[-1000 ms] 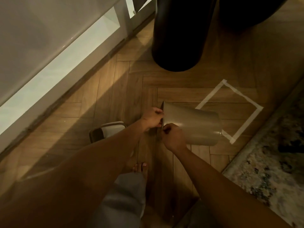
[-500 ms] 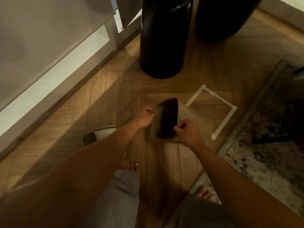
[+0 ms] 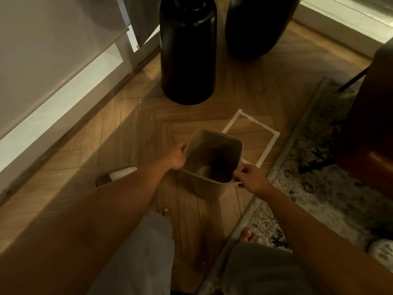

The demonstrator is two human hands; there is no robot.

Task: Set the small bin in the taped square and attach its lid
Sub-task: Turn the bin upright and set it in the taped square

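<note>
A small beige bin (image 3: pixel 204 186) is upright with its open mouth toward me, and I see its dark inside. My left hand (image 3: pixel 175 158) grips its left rim. My right hand (image 3: pixel 249 177) pinches the rim at its right corner. The bin overlaps the near-left part of a white taped square (image 3: pixel 269 143) on the wooden floor; whether it rests on the floor I cannot tell. The lid (image 3: pixel 116 175), dark with a pale flap, lies on the floor to the left, partly behind my left forearm.
A tall black cylinder (image 3: pixel 188 52) stands just beyond the square, a second dark rounded one (image 3: pixel 258 26) to its right. A patterned rug (image 3: pixel 331 177) borders the square on the right, with a dark chair (image 3: pixel 376 116) on it. White cabinets (image 3: pixel 49 60) run along the left.
The bin has turned from lying sideways to upright with its mouth facing up, both hands staying on its rim. The view has shifted, so the square now sits behind the bin.
</note>
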